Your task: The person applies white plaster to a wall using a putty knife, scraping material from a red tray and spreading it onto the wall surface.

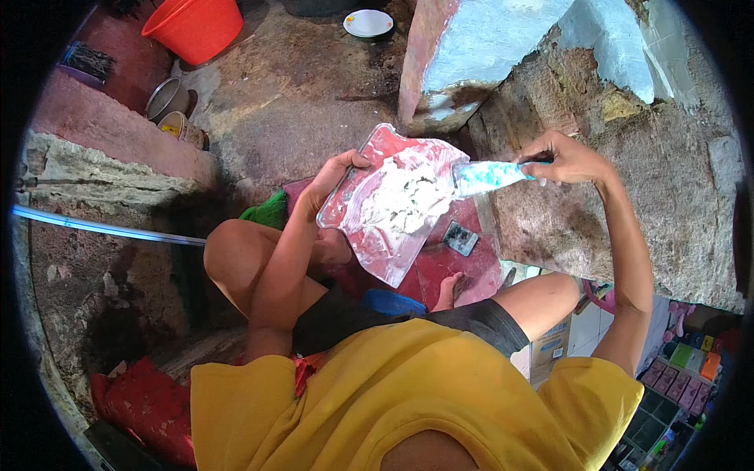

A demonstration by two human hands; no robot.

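Note:
My left hand (331, 182) is closed round the left edge of an irregular red board (393, 265), its thumb on top. A thick heap of white paste (404, 198) is spread over the board's middle, with thin smears toward the edges. From the right, my right hand (572, 162) grips the dark handle of a putty knife (491, 177). The broad blade is pale with bluish glare, and its wide end lies at the right side of the paste. Below the board's right side, a small dark square object (459, 239) rests on the reddish floor.
A red bucket (196, 30), a white plate (368, 23) and a metal pot (168, 99) stand at the far side. To the right is a rough, worn ledge (565, 228). A blue-white tube (110, 225) crosses the left. Something blue (393, 301) lies between my legs.

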